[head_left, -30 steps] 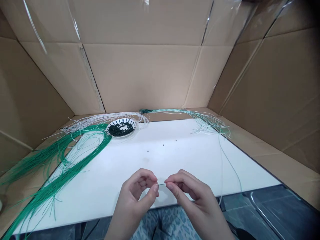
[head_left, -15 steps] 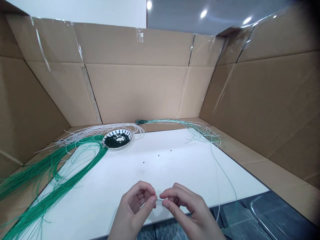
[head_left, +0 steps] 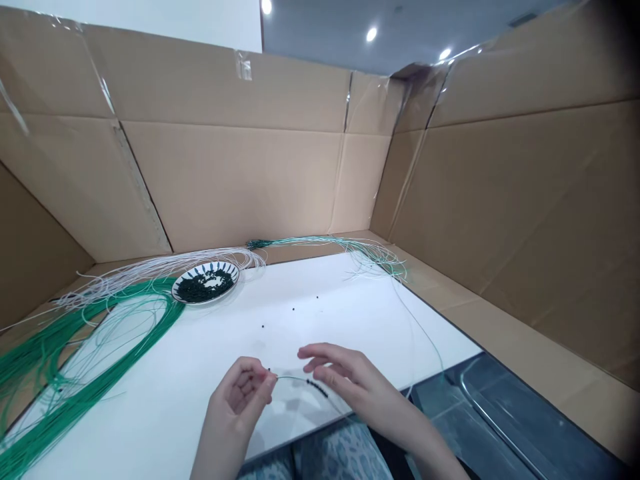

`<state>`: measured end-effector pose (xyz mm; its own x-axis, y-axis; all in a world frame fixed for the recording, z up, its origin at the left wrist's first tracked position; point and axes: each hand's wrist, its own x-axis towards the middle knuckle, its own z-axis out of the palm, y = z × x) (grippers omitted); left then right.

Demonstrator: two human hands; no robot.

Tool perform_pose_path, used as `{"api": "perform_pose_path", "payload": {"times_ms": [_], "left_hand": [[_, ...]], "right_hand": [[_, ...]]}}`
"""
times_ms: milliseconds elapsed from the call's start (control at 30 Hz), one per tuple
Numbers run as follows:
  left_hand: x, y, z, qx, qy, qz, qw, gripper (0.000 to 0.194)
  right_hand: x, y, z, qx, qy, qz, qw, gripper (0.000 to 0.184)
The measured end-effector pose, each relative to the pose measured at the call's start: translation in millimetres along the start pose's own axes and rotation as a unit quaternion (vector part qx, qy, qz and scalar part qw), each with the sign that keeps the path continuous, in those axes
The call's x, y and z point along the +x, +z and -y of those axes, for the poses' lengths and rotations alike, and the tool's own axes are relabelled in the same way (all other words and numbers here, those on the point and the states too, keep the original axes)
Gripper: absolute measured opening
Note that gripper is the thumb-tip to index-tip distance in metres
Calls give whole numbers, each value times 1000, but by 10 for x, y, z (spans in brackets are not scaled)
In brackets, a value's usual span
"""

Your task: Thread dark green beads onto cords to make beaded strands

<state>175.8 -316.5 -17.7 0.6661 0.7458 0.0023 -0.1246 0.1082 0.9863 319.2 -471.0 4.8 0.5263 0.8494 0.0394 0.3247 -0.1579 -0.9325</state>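
Note:
My left hand (head_left: 237, 400), over the near part of the white table, pinches the end of a thin cord (head_left: 291, 377) between thumb and forefinger. A small dark dot shows at those fingertips. Rightward from there the cord bears a short row of small black beads (head_left: 318, 389), then passes below my right hand (head_left: 355, 380). That hand is open, its fingers stretched out and the thumb apart, just above and beside the beads. Whether the right hand touches the cord, I cannot tell.
A patterned dish (head_left: 231, 269) of black beads stands at the back left. Green cords (head_left: 145, 347) and white cords (head_left: 150, 268) lie around it. Beaded green cords (head_left: 300, 241) stretch along the back. Three loose beads dot the white tabletop (head_left: 350, 320). Cardboard walls (head_left: 250, 180) enclose it.
My right hand has let go of the cord and opened, moving away from my left. The row of beads has come into sight between them. The view has swung to the right.

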Motion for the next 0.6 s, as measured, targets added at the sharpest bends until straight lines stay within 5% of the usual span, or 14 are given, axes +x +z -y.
{"api": "perform_pose_path", "payload": {"times_ms": [100,233,400,600], "left_hand": [[51,-50,10,7,-3,-47,999,40],[97,-118,39,-5,-1,-88,996,41],[133,-225,61,-56,-22,-119,991,44],[156,-264,-25,-135,-10,-158,978,36]], "right_hand": [[-40,-113,-128,-20,31,-7,999,53],[-205,-183,-298,-65,60,41,995,48],[-374,-257,-402,-110,80,72,988,75],[-431,-441,-519,-139,63,2,988,36]]}}
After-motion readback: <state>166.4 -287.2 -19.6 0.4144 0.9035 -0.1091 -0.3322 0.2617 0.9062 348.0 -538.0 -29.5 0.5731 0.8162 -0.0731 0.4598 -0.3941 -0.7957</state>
